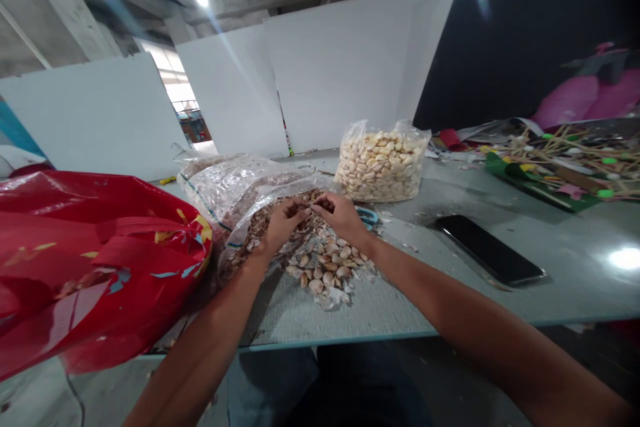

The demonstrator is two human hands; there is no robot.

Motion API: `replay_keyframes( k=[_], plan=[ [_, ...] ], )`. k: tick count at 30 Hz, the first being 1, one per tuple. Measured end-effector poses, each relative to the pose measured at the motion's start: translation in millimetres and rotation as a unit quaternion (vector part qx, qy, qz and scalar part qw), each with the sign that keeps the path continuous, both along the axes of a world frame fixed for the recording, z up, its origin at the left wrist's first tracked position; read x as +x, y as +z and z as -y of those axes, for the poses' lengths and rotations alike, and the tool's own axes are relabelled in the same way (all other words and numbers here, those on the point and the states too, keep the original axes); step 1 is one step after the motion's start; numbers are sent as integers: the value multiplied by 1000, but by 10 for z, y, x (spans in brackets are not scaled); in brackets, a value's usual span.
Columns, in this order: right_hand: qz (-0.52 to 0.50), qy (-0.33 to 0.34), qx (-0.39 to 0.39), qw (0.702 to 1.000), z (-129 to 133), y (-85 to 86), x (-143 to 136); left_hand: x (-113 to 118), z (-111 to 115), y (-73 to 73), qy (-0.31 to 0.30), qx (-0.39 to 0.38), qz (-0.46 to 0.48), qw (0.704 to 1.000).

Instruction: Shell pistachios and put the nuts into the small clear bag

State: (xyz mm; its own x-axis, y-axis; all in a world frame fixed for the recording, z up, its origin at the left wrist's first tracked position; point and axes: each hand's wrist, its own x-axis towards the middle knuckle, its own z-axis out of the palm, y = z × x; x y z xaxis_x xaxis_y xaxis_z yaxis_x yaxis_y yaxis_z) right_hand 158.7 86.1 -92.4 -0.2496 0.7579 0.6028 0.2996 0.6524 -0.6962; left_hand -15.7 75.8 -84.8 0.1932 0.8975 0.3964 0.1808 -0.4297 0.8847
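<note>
My left hand and my right hand meet at the fingertips, thumbs and fingers pinched together. Whatever small thing is between them is too hidden to make out. Below them, on the table, lies a pile of what look like unpeeled garlic cloves with papery bits of skin. Just behind and left of my hands, a clear plastic bag lies with its mouth toward me, brown dry skins spilling at the opening. Beside my right wrist, blue scissor-like handles show partly.
An upright clear bag of pale cloves stands behind my right hand. A dark phone lies to the right. Sticks and craft scraps cover the far right, near pink spray bottles. A large red plastic bag fills the left side.
</note>
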Motion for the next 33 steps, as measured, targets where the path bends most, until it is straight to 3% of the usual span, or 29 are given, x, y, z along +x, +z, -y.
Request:
replay_keyframes(
  k=[8, 20, 29, 33],
  plan=[
    [33, 10, 9, 999, -20, 5, 35, 27, 15, 10, -37, -56, -5, 998],
    [11, 40, -12, 999, -76, -44, 42, 40, 47, 54, -75, -73, -17, 994],
    [-58, 113, -75, 989, -120, -52, 33, 52, 59, 13, -119, -106, 4, 987],
    [-130, 149, -140, 970, -55, 24, 31, 38, 41, 14, -123, -109, 72, 984]
  ],
)
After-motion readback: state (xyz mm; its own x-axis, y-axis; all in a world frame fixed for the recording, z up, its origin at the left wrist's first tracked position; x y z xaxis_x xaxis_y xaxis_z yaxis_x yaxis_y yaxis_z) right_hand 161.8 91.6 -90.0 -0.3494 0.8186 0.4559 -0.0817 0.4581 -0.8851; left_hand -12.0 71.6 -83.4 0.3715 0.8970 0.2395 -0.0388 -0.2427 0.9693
